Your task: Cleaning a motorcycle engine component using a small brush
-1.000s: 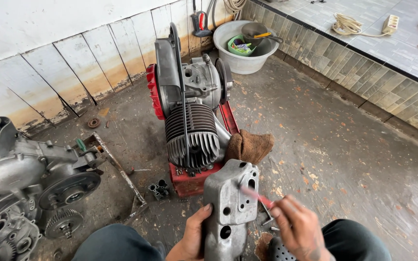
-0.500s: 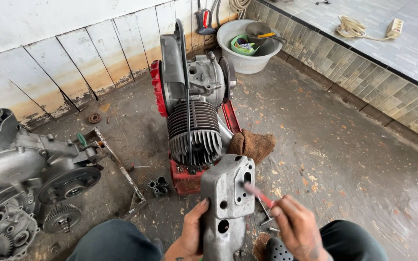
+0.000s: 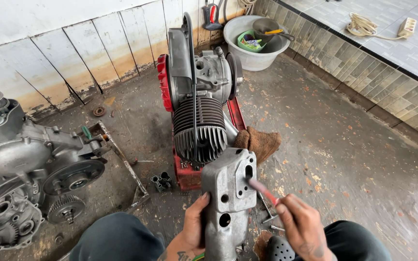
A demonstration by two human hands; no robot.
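Left hand: the left hand [image 3: 194, 227] is wrapped around the left edge of the metal cover [image 3: 228, 198], fingers closed on it and holding it upright between the knees.
Right hand: the right hand [image 3: 303, 227] is pinched shut on a red-handled tool [image 3: 263, 191]; its tip sits at the slot-shaped opening near the cover's top, though whether it goes inside is hard to tell from here.
Metal cover: dull grey cast metal, long and boxy with rounded corners, several round holes down its face; its top edge comes just below the engine [image 3: 199, 101].
Engine: ribbed dark cylinder with fine fins, smooth grey casing above, a red fan at its left; it rests on a red stand [image 3: 185, 171].
Rag: a brown cloth [image 3: 260, 142] lies crumpled just beside the stand, touching the cover's upper right corner in this view.
Open room: bare, stained concrete floor [image 3: 344, 145] spreads wide to the right, up to the tiled step [image 3: 364, 63].
Left side: crowded by a second engine [image 3: 30, 164] with exposed gears, well apart from the hands.
Far end: a white plastic basin [image 3: 252, 46] holding small containers stands against the wall [image 3: 73, 38].
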